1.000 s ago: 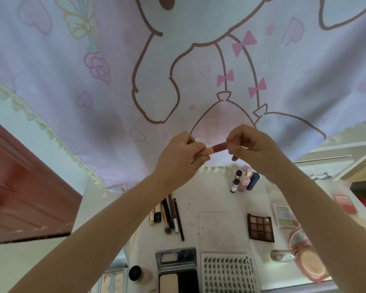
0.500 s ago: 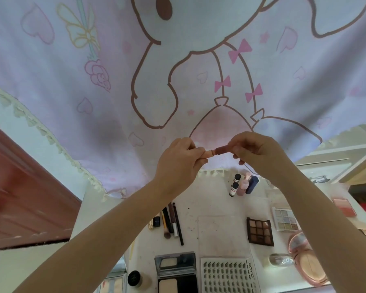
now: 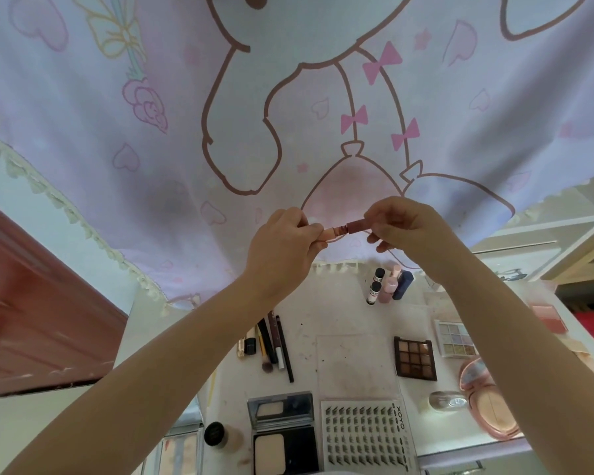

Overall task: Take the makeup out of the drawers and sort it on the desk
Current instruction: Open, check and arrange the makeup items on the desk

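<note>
Both hands are raised in front of the cartoon-print curtain (image 3: 172, 138), above the far edge of the bench (image 3: 354, 358). Between them they hold a small lip tube (image 3: 344, 230), its long axis lying nearly level, left to right. The left hand (image 3: 283, 246) pinches the paler end in a narrow grip of curled fingers, which hide that end completely. The right hand (image 3: 403, 228) pinches the darker, reddish end the same way, and its fingers cover the tip. Only the short middle stretch shows; a darker ring there may be a seam between cap and body, though it is too small to be sure.

On the bench below, much is cut off. At the near edge an open powder compact (image 3: 283, 437) and a lash tray (image 3: 366, 437) run out of the bottom of the view. A pink round compact (image 3: 487, 402) at the right edge is partly behind the right forearm, as is a pale eyeshadow palette (image 3: 455, 337). A brown eyeshadow palette (image 3: 415, 358) lies just beside it, in full view. A row of pencils and brushes (image 3: 271, 344) lies toward the left edge, its far ends hidden by the left wrist. Small bottles (image 3: 388, 284) stand grouped at the far edge, under the curtain's hem.
</note>
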